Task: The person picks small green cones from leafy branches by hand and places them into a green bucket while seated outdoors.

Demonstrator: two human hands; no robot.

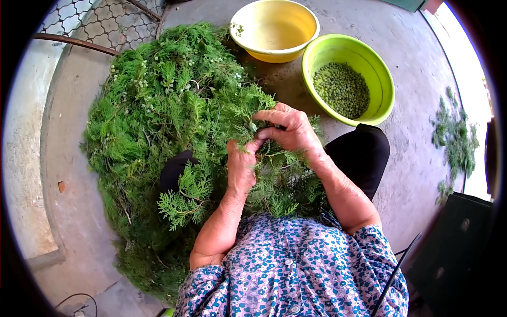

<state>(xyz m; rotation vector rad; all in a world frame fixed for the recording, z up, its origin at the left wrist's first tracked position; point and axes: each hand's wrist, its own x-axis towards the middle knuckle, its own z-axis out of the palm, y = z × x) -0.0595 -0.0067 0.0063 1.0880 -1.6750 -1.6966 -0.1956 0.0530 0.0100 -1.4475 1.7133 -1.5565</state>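
The left hand [242,168] is gripping a sprig [242,108] — the right hand [294,132] is bracketing a cone [252,127], grip unclear; greenery [458,145] is lying along the floor's [409,174] right edge.

Ahead on my left, I see interlocking pavers [119,25] beyond a brown metal bar [76,43]. Around me is grey concrete floor [406,53]. At my right stands a dark panel [451,253], perhaps a seat.

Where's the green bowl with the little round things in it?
In the head view, the green bowl is at the upper right, beside the yellow bowl and past the right hand.
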